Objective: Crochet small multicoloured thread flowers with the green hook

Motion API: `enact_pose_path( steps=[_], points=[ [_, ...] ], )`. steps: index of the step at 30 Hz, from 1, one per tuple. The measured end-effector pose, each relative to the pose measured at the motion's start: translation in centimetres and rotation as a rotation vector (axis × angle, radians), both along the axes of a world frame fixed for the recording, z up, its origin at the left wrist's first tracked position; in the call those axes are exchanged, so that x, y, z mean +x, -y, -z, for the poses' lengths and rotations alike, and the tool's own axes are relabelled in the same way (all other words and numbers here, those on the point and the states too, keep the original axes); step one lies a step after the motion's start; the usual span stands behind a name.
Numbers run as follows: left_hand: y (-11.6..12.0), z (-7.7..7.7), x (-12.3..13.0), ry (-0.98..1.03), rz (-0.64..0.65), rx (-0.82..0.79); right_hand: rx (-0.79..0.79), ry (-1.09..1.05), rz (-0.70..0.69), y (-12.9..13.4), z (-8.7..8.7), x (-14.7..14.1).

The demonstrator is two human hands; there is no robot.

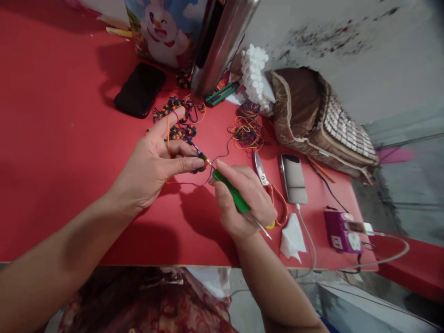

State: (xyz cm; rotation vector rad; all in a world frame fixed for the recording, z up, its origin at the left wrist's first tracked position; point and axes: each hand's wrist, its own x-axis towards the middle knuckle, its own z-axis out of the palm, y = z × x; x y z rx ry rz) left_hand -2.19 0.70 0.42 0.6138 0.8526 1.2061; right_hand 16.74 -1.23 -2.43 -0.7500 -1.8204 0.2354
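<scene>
My left hand (156,157) pinches a small dark piece of crochet work (201,169) between thumb and fingers. Orange yarn (168,134) runs round its raised forefinger. My right hand (243,194) is closed round the green handle of a crochet hook (231,190); the tip meets the piece at the left fingertips, and a second metal end sticks out behind the palm. Behind the left hand lie multicoloured crocheted pieces (180,132), partly covered by it. A loose tangle of multicoloured yarn (247,132) rests beyond the right hand, with a strand leading toward the work.
Scissors with orange handles (277,199), a phone on a cable (293,179), crumpled tissue (293,238) and a purple box (342,231) lie right. At the back are a black phone (139,90), metal flask (222,46), green cutter (222,94) and brown cushion (301,101). The red table (52,162) ends near my body.
</scene>
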Motion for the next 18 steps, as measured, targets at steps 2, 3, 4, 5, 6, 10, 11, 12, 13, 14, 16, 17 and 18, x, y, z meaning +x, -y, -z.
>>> enact_pose_path(
  steps=[2, 3, 4, 5, 6, 10, 11, 12, 13, 14, 16, 17, 18],
  points=[
    [0.0, 0.0, 0.0, -0.006, 0.008, 0.013, -0.016, -0.017, -0.007, 0.1, 0.0, 0.0],
    [0.0, -0.1, 0.0, -0.009, 0.012, 0.021, -0.034, -0.02, -0.014, 0.1, 0.0, 0.0],
    [0.0, -0.1, 0.0, -0.013, 0.019, 0.028, -0.049, -0.024, -0.024, 0.1, 0.0, 0.0],
    [0.0, -0.1, 0.0, -0.016, 0.027, 0.038, -0.064, -0.028, -0.032, 0.2, 0.0, 0.0],
    [-0.1, -0.2, 0.0, -0.018, 0.033, 0.044, -0.079, -0.03, -0.038, 0.2, 0.0, 0.0],
    [-0.2, -0.4, 0.1, -0.021, 0.034, 0.057, -0.114, -0.042, -0.061, 0.3, 0.1, -0.1],
    [-0.2, -0.5, 0.2, -0.019, 0.032, 0.061, -0.113, -0.043, -0.056, 0.2, 0.2, -0.1],
    [-0.2, -0.6, 0.3, -0.018, 0.029, 0.063, -0.105, -0.045, -0.04, 0.2, 0.2, -0.1],
    [-0.2, -0.8, 0.5, -0.02, 0.03, 0.062, -0.09, -0.046, -0.013, 0.1, 0.3, -0.1],
    [-0.1, -0.9, 0.6, -0.023, 0.031, 0.059, -0.073, -0.045, 0.02, -0.1, 0.3, 0.0],
    [-0.1, -1.2, 1.0, -0.037, 0.041, 0.059, -0.042, -0.041, 0.078, -0.4, 0.2, 0.2],
    [0.0, -1.4, 1.1, -0.048, 0.051, 0.063, -0.031, -0.044, 0.095, -0.5, 0.2, 0.3],
    [0.0, -1.6, 1.3, -0.059, 0.064, 0.07, -0.026, -0.051, 0.101, -0.6, 0.0, 0.4]
  ],
)
